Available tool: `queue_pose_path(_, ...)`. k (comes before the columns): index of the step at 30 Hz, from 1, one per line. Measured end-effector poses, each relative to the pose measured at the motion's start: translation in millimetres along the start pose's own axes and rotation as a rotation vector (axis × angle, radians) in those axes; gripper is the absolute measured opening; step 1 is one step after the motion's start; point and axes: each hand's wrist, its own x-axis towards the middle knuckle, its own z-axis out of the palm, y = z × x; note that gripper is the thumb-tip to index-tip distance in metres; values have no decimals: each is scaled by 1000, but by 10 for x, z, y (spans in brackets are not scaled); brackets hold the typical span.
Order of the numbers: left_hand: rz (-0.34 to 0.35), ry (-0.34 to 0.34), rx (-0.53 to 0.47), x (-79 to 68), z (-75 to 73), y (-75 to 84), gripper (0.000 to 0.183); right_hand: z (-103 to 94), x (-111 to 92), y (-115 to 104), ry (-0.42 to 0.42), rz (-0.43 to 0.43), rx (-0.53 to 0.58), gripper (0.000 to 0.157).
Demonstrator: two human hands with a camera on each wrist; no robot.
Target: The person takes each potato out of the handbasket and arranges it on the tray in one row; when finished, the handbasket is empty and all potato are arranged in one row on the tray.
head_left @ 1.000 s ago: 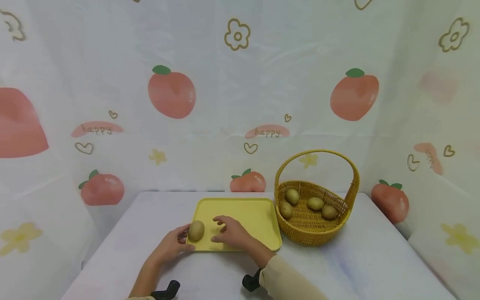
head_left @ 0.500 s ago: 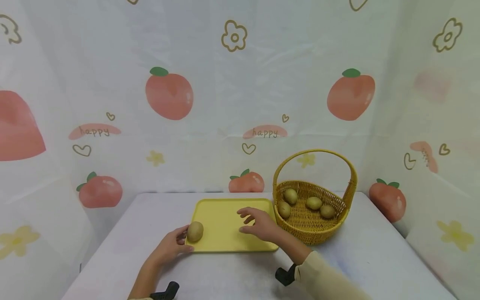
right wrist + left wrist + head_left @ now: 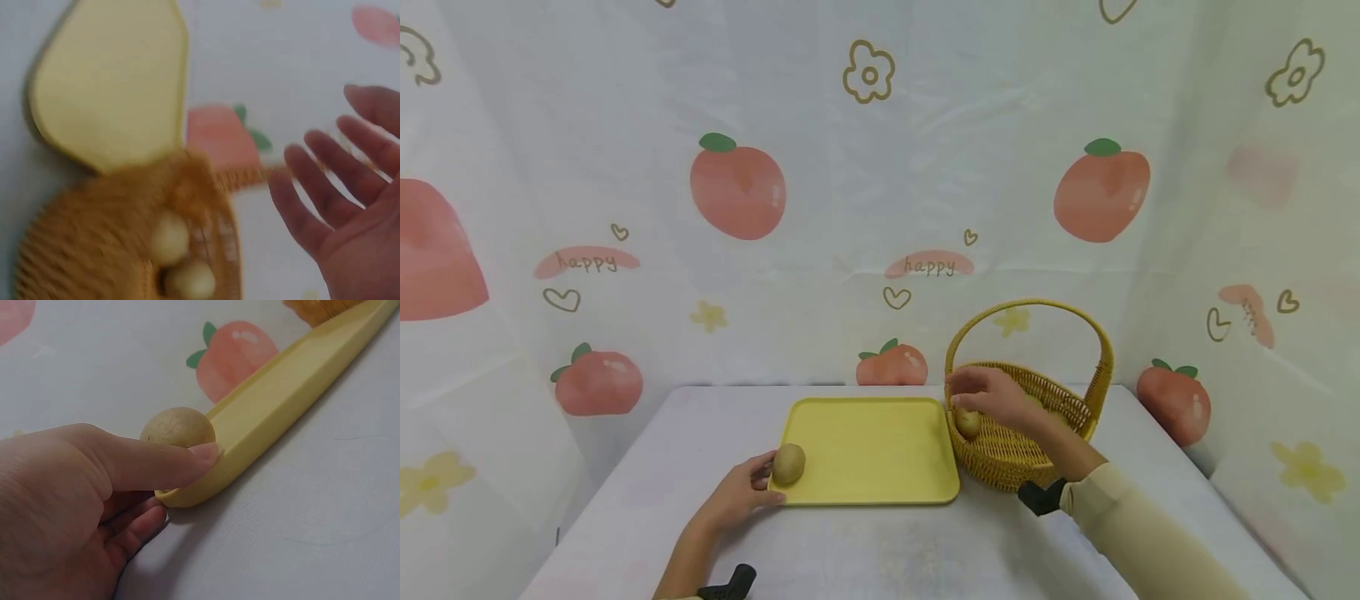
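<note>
A yellow tray (image 3: 872, 450) lies on the table, one potato (image 3: 787, 463) in its near left corner. My left hand (image 3: 739, 493) grips that corner. In the left wrist view the thumb (image 3: 203, 456) presses the tray's rim beside the potato and the other fingers reach around below it. Over the left part of the wicker basket (image 3: 1007, 477) hovers my right hand (image 3: 996, 398), holding nothing, its fingers spread in the right wrist view. A potato (image 3: 967, 423) shows below it inside the basket. My hand and forearm partly hide the other potatoes.
The basket's tall arched handle (image 3: 1033, 302) rises behind my right hand. The tray's right edge lies close to the basket. A white cloth (image 3: 820, 167) printed with peaches hangs behind the table.
My right hand has moved from above the tray to the right, over the basket. The left hand has stayed at the tray's corner, and the potato there has not moved.
</note>
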Motion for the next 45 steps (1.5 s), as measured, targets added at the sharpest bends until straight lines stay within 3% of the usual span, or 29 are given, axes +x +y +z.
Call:
queue_pose_path(7, 23, -4, -22, -20, -32, -11, 82, -352, 104, 301, -126, 124, 226, 46)
queue_pose_path(14, 46, -4, -23, -21, -15, -27, 80, -407, 136, 624, -177, 280, 353, 54)
queue_pose_path(20, 60, -19, -33, -29, -9, -23, 81, -309, 176, 810, -194, 351, 369, 55)
queue_pose_path(29, 49, -20, -42, -12, -11, -62, 83, -128, 267, 841, -260, 471, 298, 60)
queue_pose_path(35, 45, -8, -43, -14, -6, -59, 83, -97, 293, 853, -277, 494, 283, 57)
queue_pose_path(45, 29, 8, -37, -31, -1, -34, 83, -120, 312, 892, -308, 406, 318, 53)
